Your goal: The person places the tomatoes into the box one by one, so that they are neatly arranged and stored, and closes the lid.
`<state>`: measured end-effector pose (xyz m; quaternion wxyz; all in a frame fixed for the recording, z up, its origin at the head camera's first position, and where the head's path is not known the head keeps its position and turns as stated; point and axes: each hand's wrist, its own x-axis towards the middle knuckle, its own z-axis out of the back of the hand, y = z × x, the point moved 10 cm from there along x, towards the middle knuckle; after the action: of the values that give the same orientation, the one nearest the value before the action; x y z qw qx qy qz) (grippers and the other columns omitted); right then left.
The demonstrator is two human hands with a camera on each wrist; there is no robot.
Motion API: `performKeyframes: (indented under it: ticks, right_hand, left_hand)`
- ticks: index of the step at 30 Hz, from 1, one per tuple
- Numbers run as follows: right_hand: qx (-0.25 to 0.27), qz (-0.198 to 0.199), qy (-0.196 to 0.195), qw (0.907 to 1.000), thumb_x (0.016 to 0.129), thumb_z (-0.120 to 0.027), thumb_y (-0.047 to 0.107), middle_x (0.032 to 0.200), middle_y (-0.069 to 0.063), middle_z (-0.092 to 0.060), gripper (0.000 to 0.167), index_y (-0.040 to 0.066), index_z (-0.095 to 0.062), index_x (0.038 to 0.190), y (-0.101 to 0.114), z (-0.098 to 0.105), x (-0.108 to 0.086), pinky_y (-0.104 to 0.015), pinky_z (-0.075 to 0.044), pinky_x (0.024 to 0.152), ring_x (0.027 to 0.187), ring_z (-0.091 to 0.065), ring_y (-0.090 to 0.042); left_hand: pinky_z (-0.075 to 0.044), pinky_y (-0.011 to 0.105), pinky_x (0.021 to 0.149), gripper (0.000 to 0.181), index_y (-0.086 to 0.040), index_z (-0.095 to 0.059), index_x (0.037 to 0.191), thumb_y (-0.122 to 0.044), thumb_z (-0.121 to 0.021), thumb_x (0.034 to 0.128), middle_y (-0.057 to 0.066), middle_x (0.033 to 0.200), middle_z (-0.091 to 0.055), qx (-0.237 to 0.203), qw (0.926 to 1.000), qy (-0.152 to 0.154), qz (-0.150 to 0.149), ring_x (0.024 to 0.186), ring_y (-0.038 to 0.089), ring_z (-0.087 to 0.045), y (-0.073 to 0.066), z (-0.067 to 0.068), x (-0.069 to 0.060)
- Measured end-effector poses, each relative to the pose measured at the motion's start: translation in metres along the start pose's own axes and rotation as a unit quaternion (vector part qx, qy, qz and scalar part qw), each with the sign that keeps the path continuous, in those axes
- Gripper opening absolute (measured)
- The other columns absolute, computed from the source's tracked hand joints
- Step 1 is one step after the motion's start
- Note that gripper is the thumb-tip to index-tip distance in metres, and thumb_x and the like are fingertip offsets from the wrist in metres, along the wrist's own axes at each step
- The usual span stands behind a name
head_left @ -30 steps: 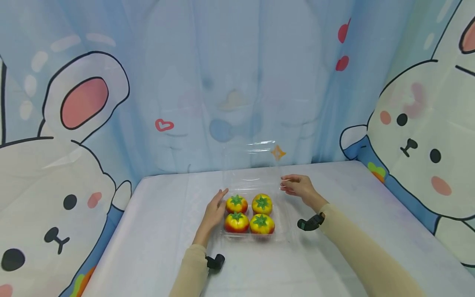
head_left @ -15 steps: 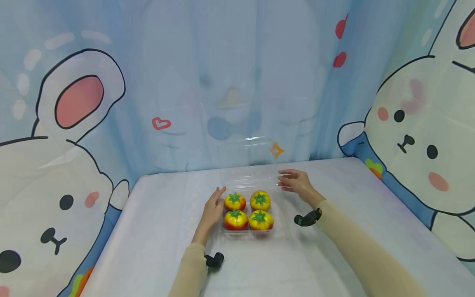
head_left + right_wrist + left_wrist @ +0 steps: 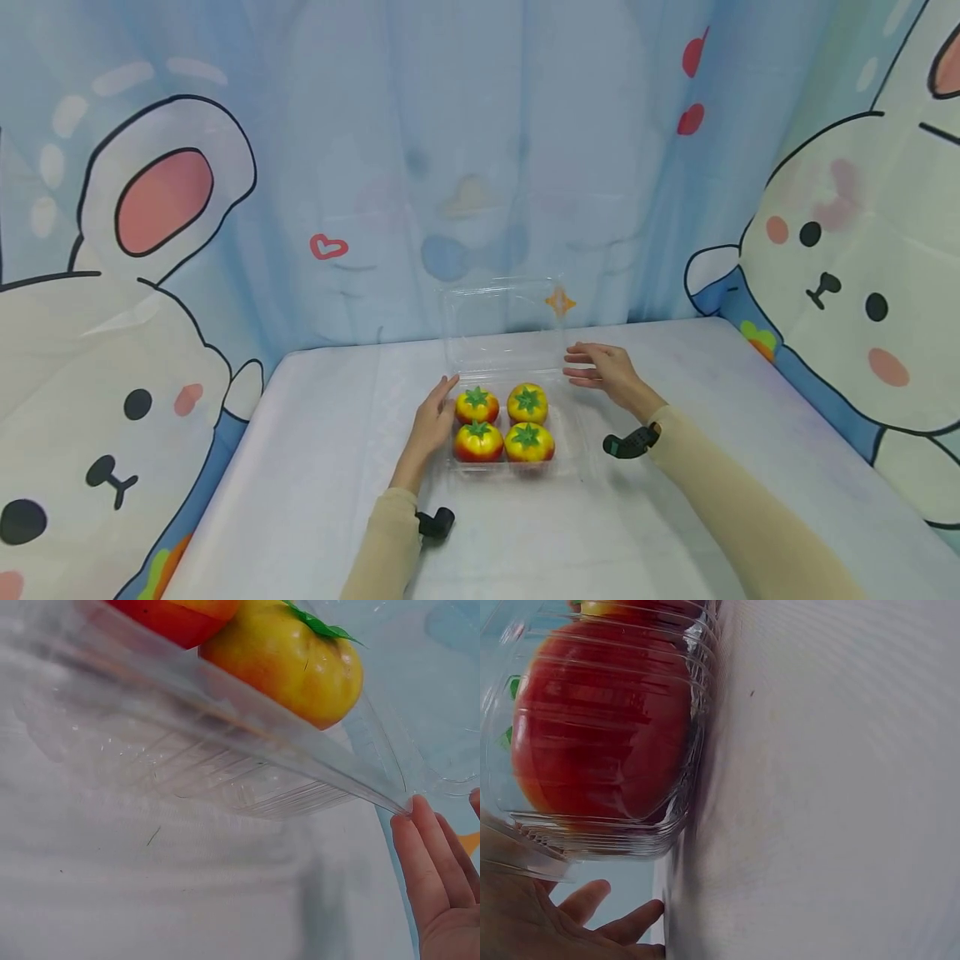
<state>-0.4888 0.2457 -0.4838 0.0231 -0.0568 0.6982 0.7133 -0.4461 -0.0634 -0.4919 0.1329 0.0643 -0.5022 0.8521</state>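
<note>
Several yellow-and-red tomatoes (image 3: 478, 446) with green star-shaped tops sit in two rows in a clear plastic box (image 3: 491, 469) on the table. The box's hinged lid (image 3: 502, 327) stands raised at the back. My left hand (image 3: 431, 421) lies along the box's left side, fingers extended; in the left wrist view, fingers of that hand (image 3: 547, 922) show beyond the box wall, beside a red tomato (image 3: 604, 724). At the back right corner, my right hand (image 3: 611, 375) touches the box's clear edge (image 3: 322, 761) with extended fingertips, as the right wrist view shows.
A white cloth (image 3: 315, 467) covers the table. Behind it hangs a blue curtain (image 3: 337, 167) with printed rabbits, close beyond the raised lid. Black wrist cameras (image 3: 630, 443) sit on both forearms.
The raised lid's tilt has shifted slightly and its outline shows more clearly. Both hands stay almost in place beside the box, and the tomatoes have not moved in it.
</note>
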Motion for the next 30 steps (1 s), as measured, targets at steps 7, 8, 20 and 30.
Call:
performKeyframes:
  ticks: [7,8,20,30]
  right_hand:
    - [0.031,-0.01,-0.003,0.9995,0.104,-0.047,0.038,0.142,-0.031,-0.047,0.058,-0.007,-0.045,0.141,-0.003,0.0,-0.001,-0.04,-0.056,0.087,0.106,-0.069,-0.026]
    - [0.035,-0.01,-0.002,0.9993,0.104,-0.047,0.038,0.142,-0.031,-0.047,0.058,-0.007,-0.045,0.141,-0.004,-0.001,-0.001,-0.04,-0.056,0.088,0.107,-0.069,-0.027]
    - [0.063,-0.012,0.001,0.9979,0.104,-0.045,0.039,0.144,-0.03,-0.045,0.059,-0.007,-0.044,0.141,-0.008,-0.001,-0.007,-0.044,-0.054,0.091,0.109,-0.067,-0.025]
    - [0.097,-0.013,0.006,0.9952,0.099,-0.048,0.051,0.133,-0.023,-0.055,0.074,-0.01,-0.043,0.14,-0.011,-0.002,-0.009,-0.045,-0.054,0.091,0.114,-0.065,-0.028]
  left_hand:
    - [-0.031,0.053,0.114,0.049,-0.005,-0.045,0.147,-0.006,-0.041,0.0986,0.023,0.153,-0.037,-0.004,0.9999,-0.007,0.007,0.141,0.039,-0.035,0.001,0.002,0.0]
    - [-0.032,0.053,0.114,0.049,-0.005,-0.043,0.147,-0.006,-0.041,0.0985,0.023,0.153,-0.038,-0.007,0.9999,-0.009,0.011,0.14,0.04,-0.036,0.001,0.002,0.0]
    - [-0.033,0.053,0.112,0.063,-0.009,-0.02,0.157,-0.008,-0.041,0.0983,0.023,0.15,-0.041,-0.037,0.9989,-0.023,0.012,0.134,0.042,-0.044,0.002,0.003,-0.003]
    - [-0.035,0.056,0.11,0.061,-0.009,-0.023,0.156,-0.005,-0.041,0.0978,0.027,0.153,-0.034,-0.046,0.9985,-0.031,0.004,0.135,0.042,-0.043,0.001,0.005,-0.002]
